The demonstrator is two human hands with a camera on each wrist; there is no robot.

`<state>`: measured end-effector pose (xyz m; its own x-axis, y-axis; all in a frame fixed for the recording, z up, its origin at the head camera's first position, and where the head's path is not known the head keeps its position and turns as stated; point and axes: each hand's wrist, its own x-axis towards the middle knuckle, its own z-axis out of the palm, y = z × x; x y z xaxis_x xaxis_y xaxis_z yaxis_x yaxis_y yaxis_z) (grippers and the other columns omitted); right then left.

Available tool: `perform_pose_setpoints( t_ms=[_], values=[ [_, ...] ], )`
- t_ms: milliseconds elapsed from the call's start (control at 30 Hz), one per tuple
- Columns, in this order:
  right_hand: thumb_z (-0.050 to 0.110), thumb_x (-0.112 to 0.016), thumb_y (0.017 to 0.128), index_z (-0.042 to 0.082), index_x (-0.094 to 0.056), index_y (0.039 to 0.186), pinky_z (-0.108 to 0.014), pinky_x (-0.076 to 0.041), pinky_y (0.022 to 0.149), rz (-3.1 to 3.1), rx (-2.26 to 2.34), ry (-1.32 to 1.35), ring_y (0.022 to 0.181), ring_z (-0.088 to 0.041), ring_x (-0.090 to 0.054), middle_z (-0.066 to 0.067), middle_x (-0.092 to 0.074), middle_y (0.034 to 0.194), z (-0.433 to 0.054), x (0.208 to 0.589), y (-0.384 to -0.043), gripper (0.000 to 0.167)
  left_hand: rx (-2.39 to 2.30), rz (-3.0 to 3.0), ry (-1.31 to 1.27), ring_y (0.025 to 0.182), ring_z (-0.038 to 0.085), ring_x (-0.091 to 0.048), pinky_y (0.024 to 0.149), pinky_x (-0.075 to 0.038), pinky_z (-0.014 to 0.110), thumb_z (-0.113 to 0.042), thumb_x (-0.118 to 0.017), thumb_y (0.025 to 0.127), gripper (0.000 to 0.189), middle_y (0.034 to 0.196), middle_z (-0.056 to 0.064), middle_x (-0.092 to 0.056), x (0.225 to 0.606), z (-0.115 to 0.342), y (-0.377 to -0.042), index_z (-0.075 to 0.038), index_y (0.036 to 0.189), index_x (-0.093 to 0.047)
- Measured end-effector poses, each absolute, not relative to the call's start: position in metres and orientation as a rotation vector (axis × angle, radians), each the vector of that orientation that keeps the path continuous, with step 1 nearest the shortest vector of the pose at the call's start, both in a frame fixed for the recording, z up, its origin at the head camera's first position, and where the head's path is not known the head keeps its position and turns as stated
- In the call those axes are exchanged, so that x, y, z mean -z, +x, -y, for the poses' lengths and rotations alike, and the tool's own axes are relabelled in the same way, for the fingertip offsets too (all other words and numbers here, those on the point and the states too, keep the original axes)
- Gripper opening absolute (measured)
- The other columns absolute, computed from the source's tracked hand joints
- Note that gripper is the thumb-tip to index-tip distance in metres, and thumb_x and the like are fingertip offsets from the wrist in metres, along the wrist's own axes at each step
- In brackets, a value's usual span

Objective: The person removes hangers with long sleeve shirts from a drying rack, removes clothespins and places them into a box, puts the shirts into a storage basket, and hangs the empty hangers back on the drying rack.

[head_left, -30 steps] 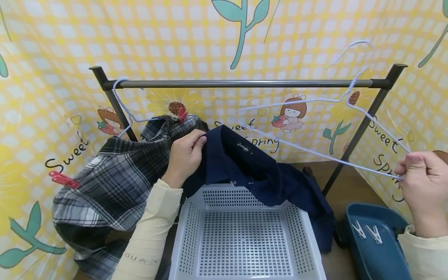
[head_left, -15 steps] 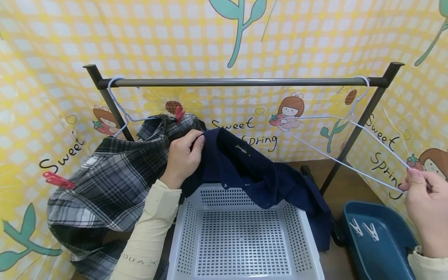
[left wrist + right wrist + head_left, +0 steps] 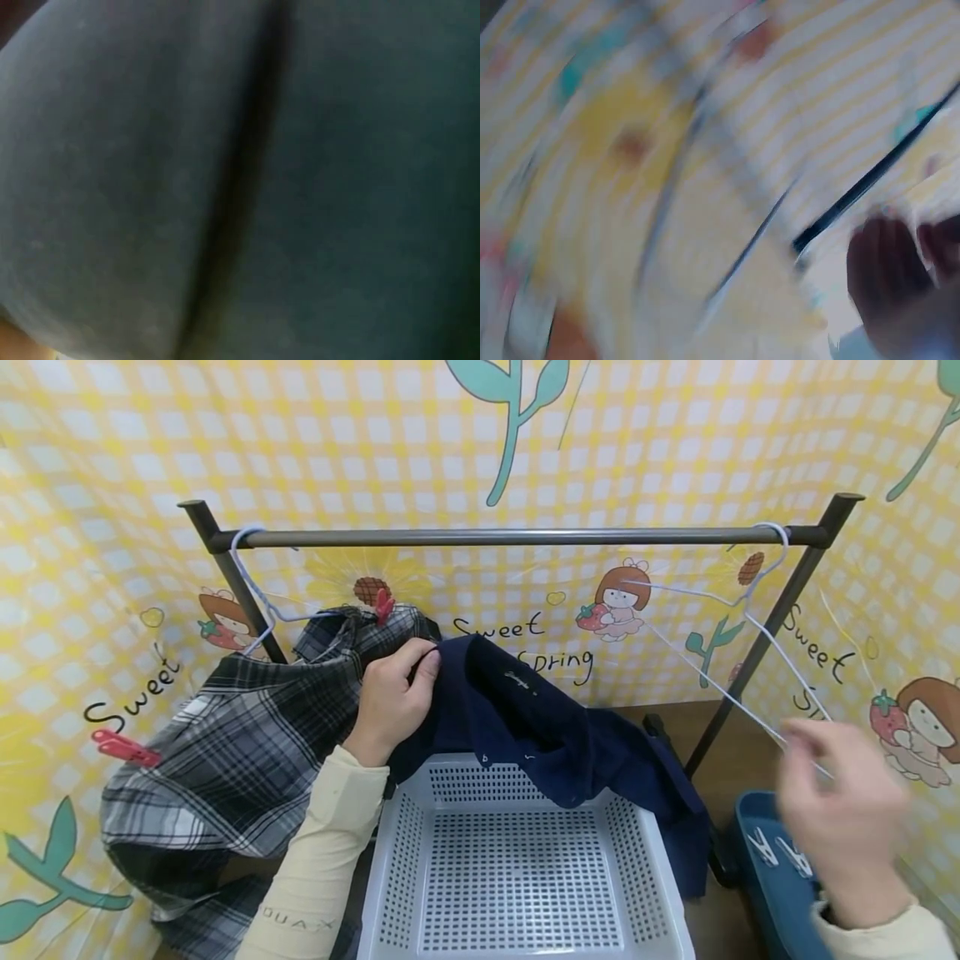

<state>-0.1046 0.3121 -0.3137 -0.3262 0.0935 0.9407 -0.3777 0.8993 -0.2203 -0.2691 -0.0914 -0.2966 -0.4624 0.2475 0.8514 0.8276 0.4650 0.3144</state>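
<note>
My left hand (image 3: 397, 697) pinches the collar of a navy shirt (image 3: 525, 710), thumb against the cloth. The shirt drapes over the back rim of a white basket (image 3: 525, 885). At right, a pale wire clothes hanger (image 3: 780, 652) hangs by its hook near the rod's right end. My right hand (image 3: 840, 810), motion-blurred, is in front of the hanger's lower right corner, which it partly hides. In the right wrist view, the hanger wires (image 3: 671, 187) run apart from the visible fingers (image 3: 885, 262). Dark, blurred cloth (image 3: 352, 180) fills the left wrist view.
A dark metal rod (image 3: 510, 537) spans the back. At left, a plaid shirt (image 3: 255, 752) hangs on another hanger (image 3: 255, 585) with red clothespins (image 3: 126, 747). A blue tray (image 3: 772, 893) with white clothespins (image 3: 763, 847) stands at lower right.
The right hand first lowered the hanger's hook onto the rod, then moved left from its right corner. The hanger has swung slightly. The left hand keeps its hold on the navy shirt.
</note>
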Motion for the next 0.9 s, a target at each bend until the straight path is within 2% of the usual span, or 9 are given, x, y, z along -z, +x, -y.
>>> perform_pose_setpoints(
  t_ms=[67, 200, 267, 400, 567, 667, 767, 833, 900],
  values=[
    [0.003, -0.064, 0.089, -0.003, -0.072, 0.105, -0.016, -0.043, 0.077, 2.019, -0.495, 0.431, 0.074, -0.021, -0.058, -0.016, -0.070, 0.094, -0.291, 0.321, -0.111, 0.019, 0.971, 1.954, -0.893, 0.066, 0.021, -0.062, 0.065, -0.052, 0.039, -0.008, -0.060, 0.101, 0.012, 0.087, 0.011, -0.070, 0.296, 0.092, -0.268, -0.001, 0.099, -0.069],
    [-0.006, -0.075, 0.084, 0.010, -0.060, 0.136, -0.021, -0.048, 0.059, 2.395, -0.509, 0.783, 0.070, -0.004, -0.053, -0.010, -0.064, 0.118, -0.257, 0.340, -0.132, 0.057, 0.974, 1.950, -0.887, 0.065, 0.021, -0.062, 0.064, -0.052, 0.039, -0.007, -0.060, 0.101, 0.012, 0.087, 0.011, -0.070, 0.294, 0.092, -0.266, -0.001, 0.099, -0.070],
    [-0.003, -0.077, 0.085, 0.016, -0.055, 0.142, -0.021, -0.046, 0.054, 2.509, -0.438, 0.872, 0.063, -0.002, -0.049, -0.014, -0.059, 0.126, -0.246, 0.348, -0.143, 0.064, 0.979, 1.953, -0.893, 0.065, 0.021, -0.062, 0.064, -0.052, 0.039, -0.007, -0.059, 0.101, 0.012, 0.087, 0.011, -0.070, 0.294, 0.091, -0.266, -0.001, 0.099, -0.070],
    [0.000, -0.079, 0.085, 0.017, -0.064, 0.127, -0.019, -0.041, 0.048, 2.557, -0.302, 0.931, 0.056, -0.003, -0.044, -0.015, -0.055, 0.124, -0.240, 0.355, -0.160, 0.048, 0.965, 1.970, -0.892, 0.062, 0.020, -0.061, 0.062, -0.051, 0.038, -0.008, -0.059, 0.101, 0.013, 0.084, 0.010, -0.070, 0.293, 0.091, -0.265, -0.002, 0.100, -0.070],
    [-0.003, -0.081, 0.080, 0.015, -0.063, 0.097, -0.033, -0.052, 0.061, 2.499, -0.457, 0.911, 0.073, -0.016, -0.058, -0.017, -0.055, 0.124, -0.247, 0.336, -0.171, 0.031, 0.928, 2.026, -0.840, 0.062, 0.021, -0.062, 0.061, -0.050, 0.040, -0.010, -0.060, 0.100, 0.013, 0.082, 0.010, -0.070, 0.293, 0.097, -0.262, -0.004, 0.101, -0.071],
    [0.002, -0.084, 0.080, 0.018, -0.060, 0.089, -0.037, -0.052, 0.066, 2.514, -0.610, 0.911, 0.081, -0.019, -0.058, -0.011, -0.056, 0.120, -0.248, 0.318, -0.174, 0.030, 0.943, 2.044, -0.839, 0.075, 0.024, -0.067, 0.069, -0.053, 0.042, -0.009, -0.060, 0.100, 0.014, 0.094, 0.011, -0.072, 0.293, 0.097, -0.262, -0.003, 0.106, -0.071],
    [0.016, -0.086, 0.082, 0.020, -0.062, 0.090, -0.035, -0.049, 0.067, 2.583, -0.720, 0.892, 0.080, -0.015, -0.054, 0.000, -0.057, 0.107, -0.245, 0.303, -0.176, 0.026, 0.931, 2.035, -0.877, 0.074, 0.024, -0.065, 0.069, -0.053, 0.041, -0.004, -0.057, 0.100, 0.025, 0.108, 0.012, -0.071, 0.293, 0.096, -0.261, -0.005, 0.123, -0.066],
    [0.028, -0.086, 0.083, 0.019, -0.065, 0.098, -0.036, -0.049, 0.069, 2.663, -0.773, 0.860, 0.081, -0.015, -0.053, 0.005, -0.058, 0.103, -0.243, 0.295, -0.176, 0.027, 0.850, 2.030, -0.937, 0.061, 0.021, -0.059, 0.058, -0.050, 0.037, 0.002, -0.053, 0.100, 0.038, 0.119, 0.013, -0.068, 0.293, 0.096, -0.261, -0.008, 0.136, -0.058],
    [0.039, -0.085, 0.082, 0.016, -0.067, 0.108, -0.039, -0.050, 0.074, 2.746, -0.776, 0.828, 0.087, -0.015, -0.056, 0.005, -0.062, 0.107, -0.242, 0.289, -0.175, 0.039, 0.730, 2.040, -1.013, 0.048, 0.016, -0.046, 0.046, -0.043, 0.032, 0.007, -0.048, 0.098, 0.051, 0.130, 0.011, -0.062, 0.292, 0.095, -0.260, -0.015, 0.144, -0.050]
  ],
)
